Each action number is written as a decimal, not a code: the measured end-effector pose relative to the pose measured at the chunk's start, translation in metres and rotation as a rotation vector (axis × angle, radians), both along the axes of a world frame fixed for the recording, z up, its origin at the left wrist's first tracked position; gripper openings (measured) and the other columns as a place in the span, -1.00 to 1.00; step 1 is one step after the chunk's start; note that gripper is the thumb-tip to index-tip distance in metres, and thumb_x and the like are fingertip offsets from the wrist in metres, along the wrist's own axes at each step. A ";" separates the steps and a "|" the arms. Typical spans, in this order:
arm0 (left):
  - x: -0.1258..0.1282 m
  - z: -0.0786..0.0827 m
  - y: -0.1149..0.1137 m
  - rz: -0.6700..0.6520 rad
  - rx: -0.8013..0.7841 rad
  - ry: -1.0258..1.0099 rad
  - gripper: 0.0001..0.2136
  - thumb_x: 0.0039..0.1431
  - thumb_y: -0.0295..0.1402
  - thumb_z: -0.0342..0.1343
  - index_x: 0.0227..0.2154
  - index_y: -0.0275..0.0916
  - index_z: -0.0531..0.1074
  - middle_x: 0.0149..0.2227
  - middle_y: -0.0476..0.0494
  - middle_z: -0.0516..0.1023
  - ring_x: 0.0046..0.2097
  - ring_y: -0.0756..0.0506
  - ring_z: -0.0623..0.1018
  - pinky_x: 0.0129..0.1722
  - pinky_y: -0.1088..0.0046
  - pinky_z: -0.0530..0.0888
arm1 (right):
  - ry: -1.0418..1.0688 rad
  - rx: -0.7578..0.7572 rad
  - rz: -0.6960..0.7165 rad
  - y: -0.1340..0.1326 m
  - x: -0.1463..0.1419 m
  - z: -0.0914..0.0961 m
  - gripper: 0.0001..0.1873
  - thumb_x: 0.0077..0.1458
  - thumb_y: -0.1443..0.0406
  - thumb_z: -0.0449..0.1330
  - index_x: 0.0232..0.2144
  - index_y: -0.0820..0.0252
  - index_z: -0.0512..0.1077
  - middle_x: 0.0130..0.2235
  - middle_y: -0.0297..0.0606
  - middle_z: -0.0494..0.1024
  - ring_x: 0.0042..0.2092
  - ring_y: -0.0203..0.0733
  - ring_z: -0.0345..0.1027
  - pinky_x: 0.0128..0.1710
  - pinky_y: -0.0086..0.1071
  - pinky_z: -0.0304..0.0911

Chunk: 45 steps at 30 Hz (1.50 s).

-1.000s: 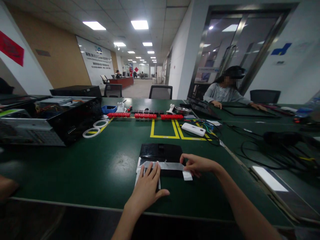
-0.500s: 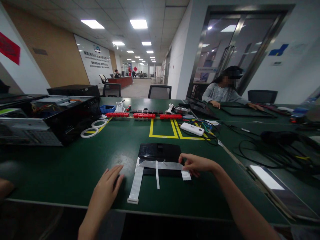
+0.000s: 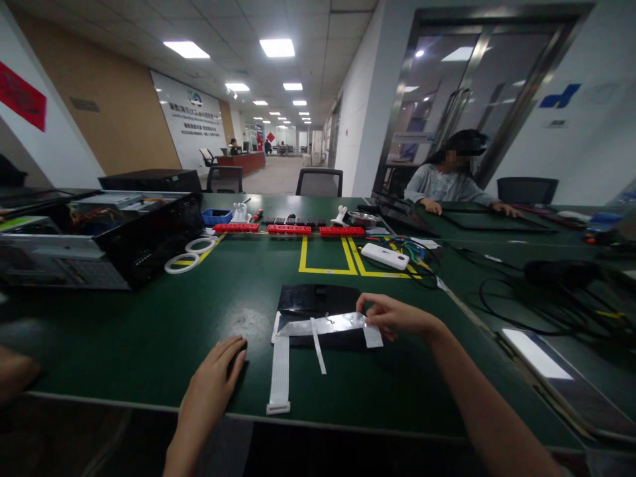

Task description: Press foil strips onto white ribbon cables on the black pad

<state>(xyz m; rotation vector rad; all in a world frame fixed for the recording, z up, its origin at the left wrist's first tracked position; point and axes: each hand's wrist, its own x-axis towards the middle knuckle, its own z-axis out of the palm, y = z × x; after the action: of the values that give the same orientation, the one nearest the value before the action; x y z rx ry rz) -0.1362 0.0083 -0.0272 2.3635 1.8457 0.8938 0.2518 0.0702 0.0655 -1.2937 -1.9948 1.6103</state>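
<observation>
A dark, glossy flat panel (image 3: 318, 296) lies on the green table (image 3: 163, 331) in front of me. Across it runs a white flat ribbon cable (image 3: 281, 371), folded at both sides, its left leg hanging down to a connector (image 3: 278, 408) close to the table's front edge. A thin white strip (image 3: 319, 351) crosses the cable near its middle. My right hand (image 3: 392, 317) pinches the cable at its right fold, slightly above the panel. To the left of the connector leg, my left hand (image 3: 214, 371) rests on the table with fingers stretched out, holding nothing.
An opened computer case (image 3: 149, 245) stands at left beside two white rings (image 3: 182, 263). Red strips (image 3: 289, 229), a white power-bank-like device (image 3: 385, 256) and coloured wires (image 3: 415, 248) lie further back. Black cables and a tablet-like slab (image 3: 536, 354) are at right. Another person sits across the table.
My right hand has lifted the right part of the ribbon cable a little. The connector leg has swung right and hangs straighter. My left hand has shifted only slightly.
</observation>
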 end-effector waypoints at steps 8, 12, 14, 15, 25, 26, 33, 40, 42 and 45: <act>0.001 0.003 -0.001 0.008 -0.019 -0.006 -0.68 0.23 -0.21 -0.11 -0.09 -0.16 0.45 0.00 -0.11 0.50 0.07 -0.17 0.43 0.09 0.19 0.33 | 0.365 0.207 -0.329 0.008 0.005 0.013 -0.59 0.00 0.14 0.23 -0.18 0.10 0.14 -0.51 -0.48 0.30 -0.63 -0.45 0.16 -0.75 -0.64 -0.02; 0.001 0.003 -0.001 0.009 -0.022 -0.007 -0.68 0.23 -0.19 -0.11 -0.07 -0.16 0.44 0.00 -0.11 0.49 0.07 -0.17 0.43 0.09 0.20 0.33 | 0.658 0.397 -0.702 0.025 0.031 0.012 -0.51 -0.12 0.21 0.32 -0.21 0.04 0.11 -0.52 -0.52 0.27 -0.63 -0.46 0.14 -0.74 -0.64 0.00; 0.000 0.002 -0.001 0.003 -0.022 -0.005 -0.67 0.24 -0.19 -0.11 -0.07 -0.16 0.43 0.00 -0.12 0.49 0.07 -0.18 0.43 0.09 0.19 0.33 | 0.759 0.440 -0.884 0.035 0.051 0.007 -0.49 -0.18 0.28 0.33 -0.25 0.03 0.10 -0.52 -0.52 0.26 -0.62 -0.45 0.15 -0.72 -0.64 0.04; 0.000 0.002 -0.002 -0.001 -0.022 -0.004 -0.67 0.24 -0.19 -0.11 -0.07 -0.17 0.43 0.01 -0.12 0.49 0.07 -0.18 0.43 0.10 0.19 0.32 | 0.781 0.439 -0.984 0.039 0.061 0.003 -0.50 -0.18 0.32 0.31 -0.27 0.03 0.10 -0.51 -0.52 0.27 -0.61 -0.44 0.17 -0.72 -0.64 0.04; 0.000 -0.001 0.000 0.001 -0.022 -0.016 -0.67 0.24 -0.20 -0.11 -0.07 -0.16 0.43 0.01 -0.12 0.49 0.08 -0.17 0.42 0.12 0.19 0.30 | 0.647 0.133 -1.487 0.047 0.129 -0.043 -0.68 -0.06 0.56 0.10 -0.41 0.13 0.05 -0.50 -0.41 0.30 -0.62 -0.42 0.22 -0.71 -0.61 0.17; 0.000 -0.001 0.000 0.004 -0.026 -0.016 -0.67 0.24 -0.20 -0.11 -0.07 -0.16 0.43 0.01 -0.12 0.49 0.08 -0.17 0.42 0.12 0.20 0.29 | 0.640 0.127 -1.503 0.049 0.130 -0.045 -0.68 -0.05 0.56 0.09 -0.41 0.13 0.05 -0.50 -0.40 0.31 -0.63 -0.43 0.21 -0.71 -0.61 0.17; 0.000 -0.001 -0.001 0.009 -0.018 -0.018 -0.67 0.23 -0.19 -0.10 -0.08 -0.15 0.44 0.00 -0.10 0.49 0.07 -0.17 0.43 0.11 0.22 0.31 | 0.616 0.137 -1.500 0.049 0.122 -0.042 -0.68 -0.05 0.52 0.13 -0.37 0.11 0.08 -0.51 -0.40 0.34 -0.62 -0.38 0.25 -0.68 -0.55 0.21; 0.000 -0.003 0.000 0.006 -0.023 -0.005 -0.67 0.23 -0.19 -0.11 -0.07 -0.16 0.44 0.01 -0.12 0.49 0.07 -0.18 0.43 0.10 0.20 0.32 | 0.661 0.292 -1.406 0.043 0.101 -0.021 -0.62 -0.10 0.43 0.21 -0.31 0.05 0.10 -0.46 -0.46 0.34 -0.58 -0.40 0.27 -0.64 -0.59 0.17; -0.001 -0.003 0.000 0.007 -0.026 0.003 -0.67 0.24 -0.19 -0.11 -0.06 -0.17 0.43 0.01 -0.12 0.48 0.08 -0.18 0.42 0.09 0.20 0.32 | 0.678 0.350 -1.289 0.040 0.089 -0.011 -0.58 -0.15 0.38 0.25 -0.28 0.03 0.12 -0.47 -0.47 0.33 -0.58 -0.38 0.26 -0.65 -0.58 0.15; -0.001 -0.003 0.000 0.010 -0.029 0.007 -0.67 0.24 -0.19 -0.12 -0.06 -0.16 0.43 0.02 -0.12 0.48 0.09 -0.19 0.41 0.09 0.20 0.33 | 0.690 0.422 -1.008 0.029 0.065 0.004 -0.48 -0.24 0.28 0.33 -0.26 0.03 0.12 -0.50 -0.49 0.31 -0.58 -0.37 0.23 -0.67 -0.56 0.12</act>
<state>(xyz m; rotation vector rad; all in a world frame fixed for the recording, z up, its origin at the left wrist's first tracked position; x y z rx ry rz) -0.1372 0.0079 -0.0299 2.3459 1.8619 0.8548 0.3173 0.0994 0.0694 -1.0667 -0.9118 0.8733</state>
